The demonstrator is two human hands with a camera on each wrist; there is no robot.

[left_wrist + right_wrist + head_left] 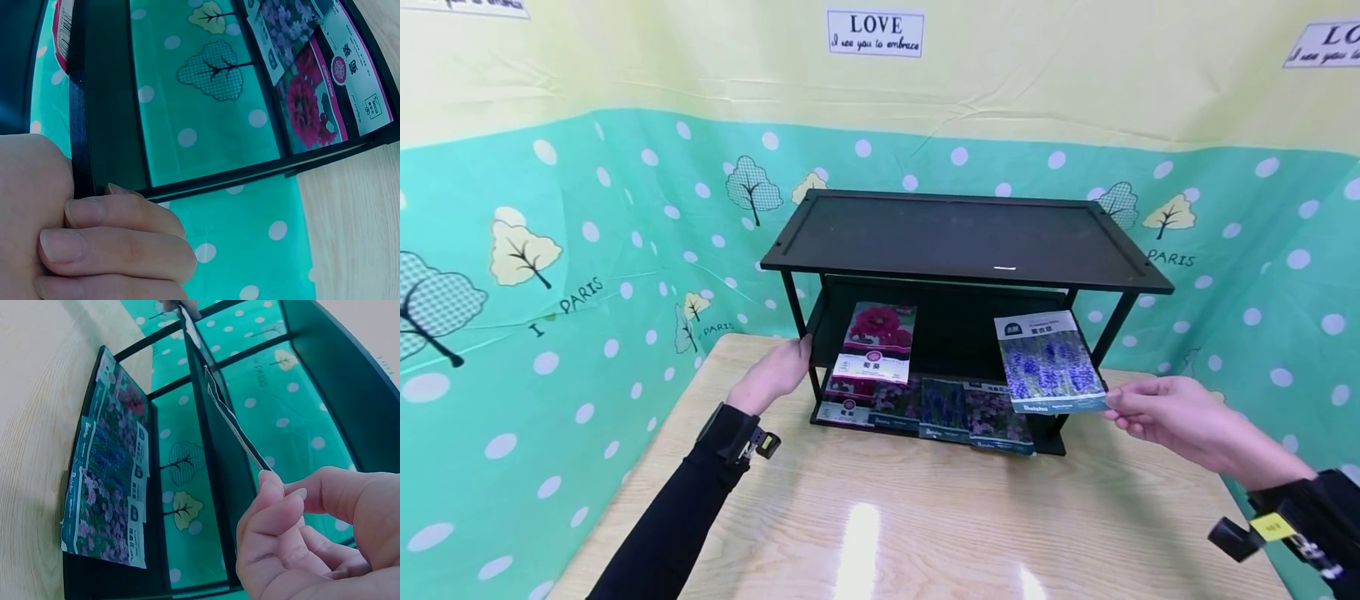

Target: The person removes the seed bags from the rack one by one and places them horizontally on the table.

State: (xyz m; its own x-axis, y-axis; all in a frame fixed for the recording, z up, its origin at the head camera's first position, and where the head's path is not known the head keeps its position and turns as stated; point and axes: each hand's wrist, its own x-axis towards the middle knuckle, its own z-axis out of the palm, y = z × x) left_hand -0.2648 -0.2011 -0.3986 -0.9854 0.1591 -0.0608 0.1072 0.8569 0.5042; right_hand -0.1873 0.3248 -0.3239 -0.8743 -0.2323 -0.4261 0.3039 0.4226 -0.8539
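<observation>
My right hand (1180,417) pinches the lower right corner of a seed packet (1051,365) with purple-blue flowers. That packet is tilted at the right end of the middle tier of a black shelf rack (970,242); the right wrist view shows it nearly edge-on. At the rack's left side, my left hand (777,369) holds the frame by the middle tier, its fingers (119,250) curled round the black edge. A pink-flowered packet (876,342) leans on the left of the same tier.
Several seed packets (943,408) lie side by side on the bottom tier. The rack stands toward the back of a wooden table (880,500). Behind and beside it hangs a green and yellow curtain (587,333) with white dots and trees.
</observation>
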